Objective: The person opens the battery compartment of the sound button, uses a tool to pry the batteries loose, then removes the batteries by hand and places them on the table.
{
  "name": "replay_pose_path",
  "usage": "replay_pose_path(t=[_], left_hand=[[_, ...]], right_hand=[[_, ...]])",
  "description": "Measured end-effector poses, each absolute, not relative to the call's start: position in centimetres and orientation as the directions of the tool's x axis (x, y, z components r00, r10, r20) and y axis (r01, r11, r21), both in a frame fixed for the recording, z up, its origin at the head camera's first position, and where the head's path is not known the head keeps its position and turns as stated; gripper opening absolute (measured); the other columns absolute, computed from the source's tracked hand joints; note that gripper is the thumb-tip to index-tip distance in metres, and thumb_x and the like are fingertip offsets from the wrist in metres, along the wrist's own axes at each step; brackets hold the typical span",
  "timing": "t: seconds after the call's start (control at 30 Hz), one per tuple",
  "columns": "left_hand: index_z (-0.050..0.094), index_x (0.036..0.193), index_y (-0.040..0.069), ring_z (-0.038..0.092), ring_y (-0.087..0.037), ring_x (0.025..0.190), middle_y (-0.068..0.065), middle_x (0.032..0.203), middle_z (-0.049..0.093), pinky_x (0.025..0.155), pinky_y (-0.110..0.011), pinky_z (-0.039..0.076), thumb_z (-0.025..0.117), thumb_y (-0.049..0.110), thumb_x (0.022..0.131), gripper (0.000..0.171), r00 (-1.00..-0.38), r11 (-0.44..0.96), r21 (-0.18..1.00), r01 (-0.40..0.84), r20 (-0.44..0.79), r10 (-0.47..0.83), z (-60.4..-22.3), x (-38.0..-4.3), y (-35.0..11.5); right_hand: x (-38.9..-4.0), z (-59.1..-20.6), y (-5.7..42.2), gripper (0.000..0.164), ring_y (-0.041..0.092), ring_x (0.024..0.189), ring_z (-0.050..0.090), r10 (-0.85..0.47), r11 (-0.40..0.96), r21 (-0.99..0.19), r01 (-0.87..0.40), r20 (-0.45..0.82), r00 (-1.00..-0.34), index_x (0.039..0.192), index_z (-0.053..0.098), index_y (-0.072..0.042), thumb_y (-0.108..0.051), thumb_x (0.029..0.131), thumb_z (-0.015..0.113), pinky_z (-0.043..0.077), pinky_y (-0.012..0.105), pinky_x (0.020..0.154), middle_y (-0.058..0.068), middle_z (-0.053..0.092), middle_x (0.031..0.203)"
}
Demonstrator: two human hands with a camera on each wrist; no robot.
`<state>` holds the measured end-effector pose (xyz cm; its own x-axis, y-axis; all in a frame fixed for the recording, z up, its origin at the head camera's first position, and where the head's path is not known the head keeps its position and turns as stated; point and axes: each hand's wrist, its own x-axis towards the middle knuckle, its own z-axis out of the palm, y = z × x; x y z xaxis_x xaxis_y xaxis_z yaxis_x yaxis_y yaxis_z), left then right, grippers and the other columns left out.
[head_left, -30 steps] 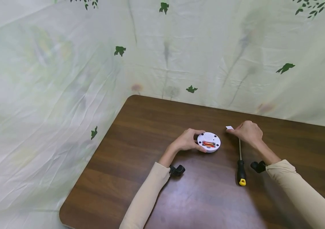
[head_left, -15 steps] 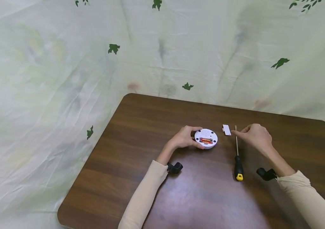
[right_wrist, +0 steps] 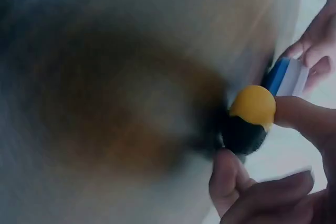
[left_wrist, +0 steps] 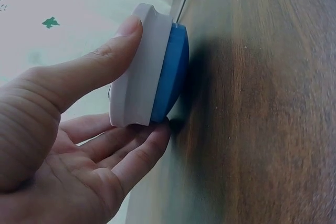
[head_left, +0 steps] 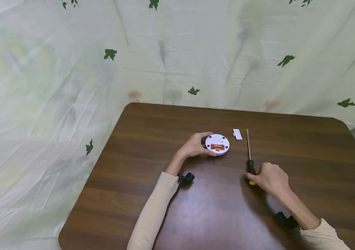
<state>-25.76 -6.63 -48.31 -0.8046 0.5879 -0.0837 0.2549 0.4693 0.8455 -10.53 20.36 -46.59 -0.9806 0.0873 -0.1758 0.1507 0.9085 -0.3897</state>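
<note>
My left hand (head_left: 193, 146) holds a round white device (head_left: 216, 138) by its left edge, thumb on one side and fingers on the other. Two red batteries (head_left: 217, 147) sit in its upturned face. From the left wrist, its underside shows a blue dome (left_wrist: 173, 74) facing the table. My right hand (head_left: 272, 178) has thumb and fingertips round the black and yellow handle of a screwdriver (right_wrist: 249, 121). The metal shaft (head_left: 248, 145) points away towards the back of the table. A small white battery cover (head_left: 238, 134) lies between device and screwdriver tip.
The brown wooden table (head_left: 152, 139) has rounded corners. Behind it and at its left hangs a pale cloth (head_left: 177, 52) printed with green leaves. A black wrist camera (head_left: 186, 178) is strapped by the left sleeve.
My right hand has let go of the white battery cover, leaving it on the table, and moved back to the screwdriver's handle. The left hand keeps holding the device. The head view has shifted.
</note>
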Motion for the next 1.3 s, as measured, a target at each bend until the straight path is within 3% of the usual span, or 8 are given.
replay_pose_path(t=[0.1, 0.17, 0.37, 0.57, 0.73, 0.93, 1.1, 1.3], left_hand=[[0.05, 0.151, 0.002, 0.055, -0.026, 0.137, -0.015, 0.149, 0.059, 0.117, -0.042, 0.043, 0.094, 0.019, 0.076, 0.089, -0.801, 0.476, 0.84, 0.261, -0.086, 0.592, -48.6, -25.9, -6.7], [0.05, 0.151, 0.002, 0.055, -0.026, 0.137, -0.015, 0.149, 0.059, 0.116, -0.042, 0.044, 0.094, 0.019, 0.076, 0.089, -0.799, 0.478, 0.839, 0.26, -0.09, 0.594, -48.9, -25.9, -6.7], [0.05, 0.152, 0.004, 0.055, -0.025, 0.137, -0.014, 0.149, 0.059, 0.115, -0.041, 0.045, 0.094, 0.019, 0.077, 0.088, -0.805, 0.48, 0.845, 0.235, -0.108, 0.584, -49.2, -25.8, -6.8], [0.05, 0.151, 0.003, 0.057, -0.026, 0.135, -0.015, 0.149, 0.059, 0.11, -0.038, 0.05, 0.093, 0.016, 0.077, 0.087, -0.812, 0.46, 0.864, 0.202, -0.115, 0.573, -49.2, -25.7, -7.2], [0.049, 0.151, 0.002, 0.057, -0.026, 0.133, -0.016, 0.148, 0.058, 0.103, -0.032, 0.054, 0.093, 0.012, 0.077, 0.087, -0.81, 0.422, 0.892, 0.163, -0.123, 0.573, -49.3, -25.5, -7.6], [0.044, 0.155, 0.003, 0.056, -0.023, 0.132, -0.015, 0.151, 0.055, 0.107, -0.031, 0.052, 0.093, 0.011, 0.076, 0.094, -0.791, 0.39, 0.902, 0.184, -0.099, 0.604, -49.4, -25.6, -7.4], [0.043, 0.156, 0.005, 0.057, -0.02, 0.129, -0.013, 0.148, 0.057, 0.11, -0.031, 0.049, 0.095, 0.016, 0.073, 0.098, -0.781, 0.41, 0.881, 0.235, -0.079, 0.619, -49.1, -25.7, -6.9], [0.039, 0.158, 0.006, 0.053, -0.021, 0.135, -0.012, 0.154, 0.054, 0.114, -0.033, 0.044, 0.096, 0.019, 0.072, 0.104, -0.782, 0.413, 0.87, 0.269, -0.053, 0.621, -49.1, -25.8, -6.5]], right_hand=[[-10.6, -47.0, 21.2, 0.034, 0.018, 0.062, 0.055, 0.148, 0.874, -0.432, 0.223, -0.2, -0.968, 0.072, 0.07, -0.011, -0.042, 0.086, 0.074, 0.037, 0.031, 0.05, -0.002, 0.063, 0.062], [-10.4, -47.0, 22.3, 0.037, 0.017, 0.064, 0.061, 0.192, 0.838, -0.473, 0.271, -0.208, -0.959, 0.087, 0.074, -0.006, -0.043, 0.089, 0.07, 0.04, 0.032, 0.052, 0.002, 0.071, 0.069], [-9.7, -46.5, 26.2, 0.056, 0.015, 0.06, 0.071, 0.302, 0.641, -0.711, 0.29, -0.113, -0.946, 0.123, 0.059, 0.004, -0.048, 0.102, 0.058, 0.051, 0.029, 0.055, -0.004, 0.079, 0.079], [-10.9, -47.0, 29.3, 0.021, 0.012, 0.058, 0.066, 0.297, 0.282, -0.951, 0.125, -0.037, -0.954, 0.118, 0.045, -0.018, -0.033, 0.108, 0.056, 0.056, 0.022, 0.055, -0.021, 0.071, 0.082], [-12.2, -47.9, 30.2, 0.009, 0.01, 0.053, 0.061, 0.215, -0.075, -0.996, -0.054, 0.037, -0.976, 0.112, 0.049, -0.006, -0.013, 0.108, 0.054, 0.049, 0.022, 0.046, -0.007, 0.071, 0.081], [-12.5, -47.7, 30.7, 0.015, 0.01, 0.053, 0.06, 0.253, -0.199, -0.978, -0.06, 0.008, -0.967, 0.118, 0.05, -0.012, -0.013, 0.106, 0.058, 0.046, 0.023, 0.046, -0.006, 0.072, 0.081], [-12.8, -46.9, 31.4, 0.015, 0.012, 0.052, 0.062, 0.259, -0.276, -0.948, -0.157, 0.084, -0.962, 0.119, 0.051, -0.006, -0.007, 0.105, 0.057, 0.044, 0.022, 0.044, -0.002, 0.074, 0.082], [-13.3, -45.6, 31.9, 0.014, 0.013, 0.054, 0.058, 0.189, -0.236, -0.957, -0.171, 0.128, -0.974, 0.119, 0.054, -0.008, -0.004, 0.106, 0.055, 0.035, 0.027, 0.047, 0.0, 0.07, 0.078]])
